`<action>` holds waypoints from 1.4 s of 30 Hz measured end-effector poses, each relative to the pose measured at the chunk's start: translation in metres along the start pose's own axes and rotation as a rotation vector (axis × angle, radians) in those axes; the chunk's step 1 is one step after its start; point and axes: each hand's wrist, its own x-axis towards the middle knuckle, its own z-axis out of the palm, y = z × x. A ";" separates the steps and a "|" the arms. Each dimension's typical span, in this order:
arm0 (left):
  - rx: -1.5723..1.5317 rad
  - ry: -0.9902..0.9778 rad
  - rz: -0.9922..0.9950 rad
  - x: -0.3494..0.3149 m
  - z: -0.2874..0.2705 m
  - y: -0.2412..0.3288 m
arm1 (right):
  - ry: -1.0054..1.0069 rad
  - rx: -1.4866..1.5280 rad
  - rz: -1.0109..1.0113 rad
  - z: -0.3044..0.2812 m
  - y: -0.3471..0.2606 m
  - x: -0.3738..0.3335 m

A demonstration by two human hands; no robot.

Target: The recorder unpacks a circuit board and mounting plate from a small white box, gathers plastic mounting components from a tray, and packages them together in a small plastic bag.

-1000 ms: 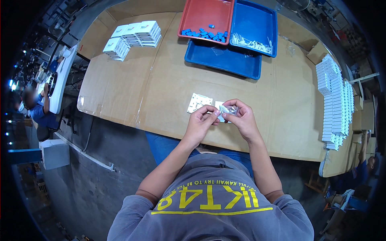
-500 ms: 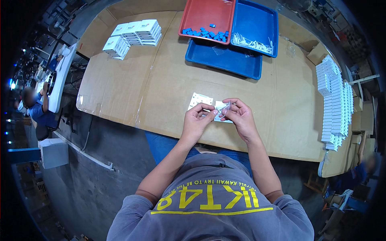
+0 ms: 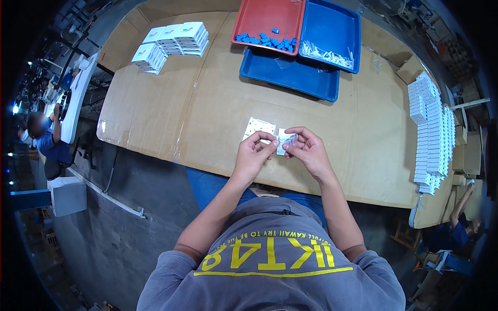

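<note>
My left hand (image 3: 253, 156) and my right hand (image 3: 311, 155) meet over the near part of the table. Between them they pinch a small clear plastic bag (image 3: 288, 139), thumbs against the fingers. What the bag contains is too small to make out. Just below it a second white piece (image 3: 280, 149) shows, partly covered by the bag and my fingers. Past my left fingertips a flat white square piece (image 3: 261, 126) with small dark spots lies on the cardboard, its near edge partly hidden by that hand.
A red tray (image 3: 267, 20) with blue parts and a blue tray (image 3: 332, 31) with thin white pieces overlap a lower blue tray (image 3: 290, 80). White boxes (image 3: 189, 33) are stacked far left. More white boxes (image 3: 430, 140) line the right edge. People sit at both sides.
The bag's top, held up between my fingers before, now lies lower and flatter. My right fingers have shifted slightly. At far right a person's arm has come up.
</note>
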 end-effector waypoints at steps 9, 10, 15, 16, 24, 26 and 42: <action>-0.023 -0.058 -0.024 -0.002 0.001 0.001 | 0.022 0.080 -0.008 0.008 0.002 0.000; -0.040 -0.050 0.024 -0.003 0.005 0.004 | 0.044 0.110 -0.021 0.010 0.002 0.000; -0.065 -0.064 0.137 -0.005 0.010 0.009 | 0.061 0.160 0.035 0.013 0.005 -0.001; -0.006 -0.072 0.117 -0.004 0.007 0.006 | 0.081 0.153 0.040 0.016 0.006 0.000; 0.058 0.029 0.134 0.000 -0.005 0.011 | 0.050 0.143 -0.007 0.012 0.005 0.000; 0.063 -0.014 0.092 0.000 -0.011 0.011 | 0.050 0.126 -0.021 0.011 0.005 0.002; 1.031 -0.122 0.483 0.056 -0.068 0.022 | 0.281 -0.658 -0.275 0.023 0.049 0.052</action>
